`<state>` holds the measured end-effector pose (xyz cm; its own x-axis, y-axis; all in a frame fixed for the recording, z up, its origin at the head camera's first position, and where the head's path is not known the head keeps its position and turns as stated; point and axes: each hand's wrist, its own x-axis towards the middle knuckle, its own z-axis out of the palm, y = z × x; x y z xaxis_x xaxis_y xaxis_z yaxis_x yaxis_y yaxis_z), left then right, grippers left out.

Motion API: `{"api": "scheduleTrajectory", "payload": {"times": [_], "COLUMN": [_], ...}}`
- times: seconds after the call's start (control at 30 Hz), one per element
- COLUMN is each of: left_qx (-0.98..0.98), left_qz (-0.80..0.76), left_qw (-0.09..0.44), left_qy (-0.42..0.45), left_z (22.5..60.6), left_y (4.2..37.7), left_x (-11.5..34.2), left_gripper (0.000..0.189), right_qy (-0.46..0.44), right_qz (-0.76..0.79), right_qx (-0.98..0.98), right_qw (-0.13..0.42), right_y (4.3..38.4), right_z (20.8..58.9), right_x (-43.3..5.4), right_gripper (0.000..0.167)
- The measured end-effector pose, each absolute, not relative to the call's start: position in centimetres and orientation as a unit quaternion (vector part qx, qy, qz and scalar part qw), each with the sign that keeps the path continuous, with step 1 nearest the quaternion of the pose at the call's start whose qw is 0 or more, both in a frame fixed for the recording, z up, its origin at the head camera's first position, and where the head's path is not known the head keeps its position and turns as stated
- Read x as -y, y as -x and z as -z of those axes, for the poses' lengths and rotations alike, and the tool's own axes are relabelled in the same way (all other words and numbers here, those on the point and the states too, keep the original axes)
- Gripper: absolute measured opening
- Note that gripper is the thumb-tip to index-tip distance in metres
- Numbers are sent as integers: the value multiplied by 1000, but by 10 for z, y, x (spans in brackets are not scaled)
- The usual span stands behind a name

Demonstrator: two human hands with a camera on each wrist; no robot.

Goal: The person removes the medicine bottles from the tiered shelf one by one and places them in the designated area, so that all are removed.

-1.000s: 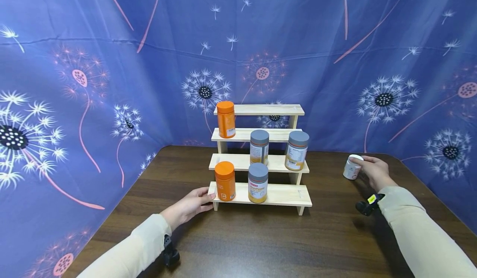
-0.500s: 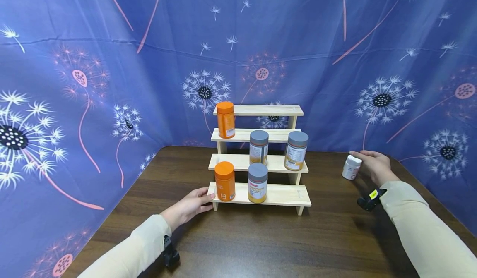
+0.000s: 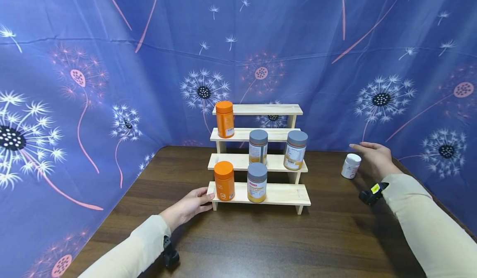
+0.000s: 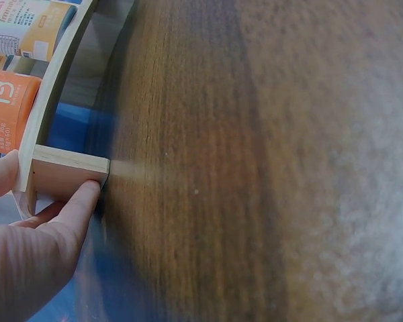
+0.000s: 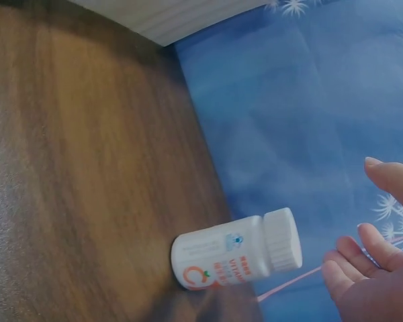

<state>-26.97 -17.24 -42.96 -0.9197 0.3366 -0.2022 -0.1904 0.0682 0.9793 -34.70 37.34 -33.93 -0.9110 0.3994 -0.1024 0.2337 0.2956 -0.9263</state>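
Bottle (image 3: 351,166) upright on the desk (image 3: 253,245), right of the rack (image 3: 257,109) and well apart from it. Right hand (image 3: 375,159) just beside and behind it, thumb and fingers spread, nothing held; the right wrist view shows a gap between fingertips and cap (image 5: 283,239). Left hand (image 3: 191,205) pinches the left end of the rack's lowest step (image 3: 287,193), thumb on top close to the near orange jar (image 3: 225,183), one finger against the leg (image 4: 70,171). Front grey jar (image 3: 257,185) shares that step; far orange jar (image 3: 225,123) sits two steps up, at the left end. Risks, as I judge them: bottle is small and narrow, so a careless brush of the right fingers, or a low swing of the wrist camera (image 3: 372,194), could tip it and set it rolling. On the left, a tug or twist on the step would jolt the whole rack; the right grey jar (image 3: 295,149), near the end of the second step, looks likeliest to go over the side. A slip of the left thumb could nudge the near orange jar; whether the rack is fixed down, cannot tell
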Motion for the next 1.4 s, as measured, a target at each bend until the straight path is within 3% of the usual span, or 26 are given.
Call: {"api": "scheduleTrajectory", "payload": {"times": [0.87, 1.17, 1.4], "left_qx": [-707, -708, -706], "left_qz": [-678, -677, -679], "left_qw": [194, 196, 194], "left_qy": [-46, -49, -50], "left_z": [429, 429, 430], "left_y": [269, 270, 270], "left_x": [173, 173, 173], "left_gripper": [55, 56, 56], "right_qy": [114, 91, 77], "right_qz": [-540, -565, -575], "right_qx": [832, 820, 813], "right_qw": [62, 31, 41], "right_y": [357, 353, 356], "right_z": [265, 252, 238], "right_x": [-339, -319, -308], "right_gripper": [104, 99, 96]}}
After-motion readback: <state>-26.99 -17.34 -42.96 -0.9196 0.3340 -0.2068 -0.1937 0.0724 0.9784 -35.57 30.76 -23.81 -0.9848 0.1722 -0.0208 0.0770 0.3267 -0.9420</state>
